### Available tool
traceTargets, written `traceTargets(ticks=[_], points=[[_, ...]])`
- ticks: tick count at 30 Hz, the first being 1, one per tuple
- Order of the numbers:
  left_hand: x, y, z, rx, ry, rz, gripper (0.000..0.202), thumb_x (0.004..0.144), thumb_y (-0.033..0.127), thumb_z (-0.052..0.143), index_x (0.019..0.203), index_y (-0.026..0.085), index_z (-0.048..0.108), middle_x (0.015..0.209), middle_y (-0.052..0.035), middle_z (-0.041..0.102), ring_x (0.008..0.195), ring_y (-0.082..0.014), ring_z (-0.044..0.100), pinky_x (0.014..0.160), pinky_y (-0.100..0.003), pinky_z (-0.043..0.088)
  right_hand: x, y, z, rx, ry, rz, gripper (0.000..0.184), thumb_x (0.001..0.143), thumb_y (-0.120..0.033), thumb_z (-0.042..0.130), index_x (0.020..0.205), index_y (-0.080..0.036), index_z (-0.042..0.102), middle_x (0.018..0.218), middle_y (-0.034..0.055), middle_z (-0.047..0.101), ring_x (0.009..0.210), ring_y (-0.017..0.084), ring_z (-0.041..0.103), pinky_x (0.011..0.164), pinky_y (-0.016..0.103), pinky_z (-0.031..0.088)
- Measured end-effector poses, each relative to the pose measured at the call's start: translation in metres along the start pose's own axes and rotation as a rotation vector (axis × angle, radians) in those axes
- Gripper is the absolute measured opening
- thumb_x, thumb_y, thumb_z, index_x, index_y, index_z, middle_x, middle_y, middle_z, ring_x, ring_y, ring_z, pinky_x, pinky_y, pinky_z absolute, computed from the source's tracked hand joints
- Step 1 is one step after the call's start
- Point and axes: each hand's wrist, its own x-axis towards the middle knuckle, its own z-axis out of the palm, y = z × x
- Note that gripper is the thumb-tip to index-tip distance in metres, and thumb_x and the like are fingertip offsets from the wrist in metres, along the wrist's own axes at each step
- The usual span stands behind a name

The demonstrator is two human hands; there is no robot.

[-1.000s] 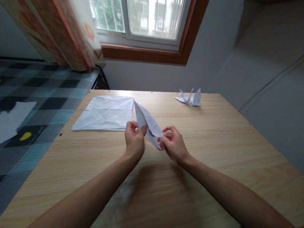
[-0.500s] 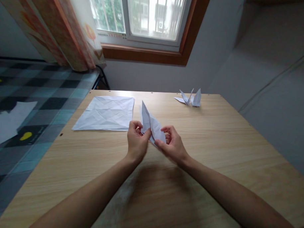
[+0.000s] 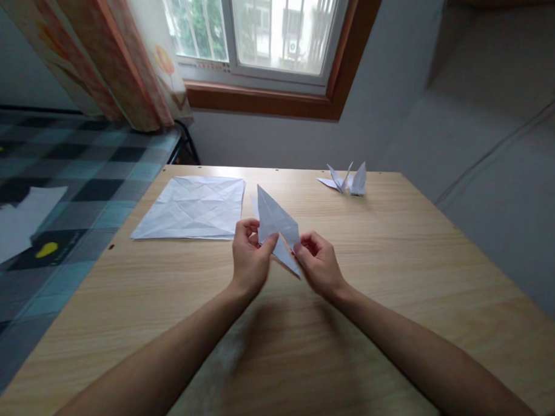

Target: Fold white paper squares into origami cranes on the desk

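Folded paper (image 3: 277, 215) pinched from two sides

With the creased sheets (image 3: 193, 206) as landmark, the folded paper is to their right and a little nearer the person, apparently held up over the bench (image 3: 393, 279). One tall point rises away from the person, and a narrow flap slants down at the near side.

The left hand (image 3: 252, 255), just beside the near right corner of the creased sheets, has a closed grip on the paper: thumb on the front, fingers curled behind. That likely makes it the steadying hand, pressing the layers together at the lower left. The right hand (image 3: 320, 262), farther right of the creased sheets, pinches the right-hand edge; taking only an edge probably leaves that layer movable. Its exact fingertip contact is too small to make out.

Holding the work in the air seems to give both hands access to its front and back. Well to the right of the creased sheets, near the bench's far edge, two paper figures (image 3: 358, 180) stand close together, perhaps set there clear of the working area. Left of the creased sheets, loose white sheets (image 3: 8, 226) lie on the checked bed (image 3: 138, 151), apart from the bench.
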Motion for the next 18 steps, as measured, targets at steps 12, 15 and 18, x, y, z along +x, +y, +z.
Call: traceTargets(ticks=[12, 15, 18], points=[[0.003, -0.008, -0.006, 0.031, -0.072, 0.011, 0.015, 0.073, 0.024, 0.071, 0.087, 0.019, 0.068, 0.091, -0.0019, 0.066, 0.079, -0.0161, 0.063, 0.071, -0.028, 0.052, 0.007, -0.002, -0.003, 0.414, -0.1, 0.182, 0.038, 0.072, -0.041, 0.074, 0.095, -0.024, 0.048, 0.054, -0.0087, 0.062, 0.038, 0.011, 0.051, 0.04, 0.022, 0.04], [0.002, -0.006, -0.009, 0.056, -0.149, 0.028, 0.016, 0.076, 0.025, 0.061, 0.081, 0.018, 0.075, 0.101, -0.0056, 0.065, 0.095, -0.0205, 0.063, 0.08, -0.031, 0.054, 0.01, -0.003, -0.004, 0.383, -0.063, 0.17, 0.033, 0.071, -0.041, 0.073, 0.087, -0.023, 0.05, 0.052, -0.0092, 0.057, 0.039, 0.01, 0.049, 0.041, 0.021, 0.038], [0.0, -0.001, -0.009, 0.052, -0.221, 0.0, 0.034, 0.085, 0.036, 0.049, 0.079, 0.017, 0.077, 0.095, -0.0082, 0.065, 0.092, -0.0226, 0.064, 0.075, -0.033, 0.055, 0.012, -0.002, -0.005, 0.348, 0.016, 0.146, 0.029, 0.068, -0.038, 0.073, 0.082, -0.022, 0.054, 0.055, -0.008, 0.056, 0.045, 0.009, 0.048, 0.045, 0.021, 0.036]])
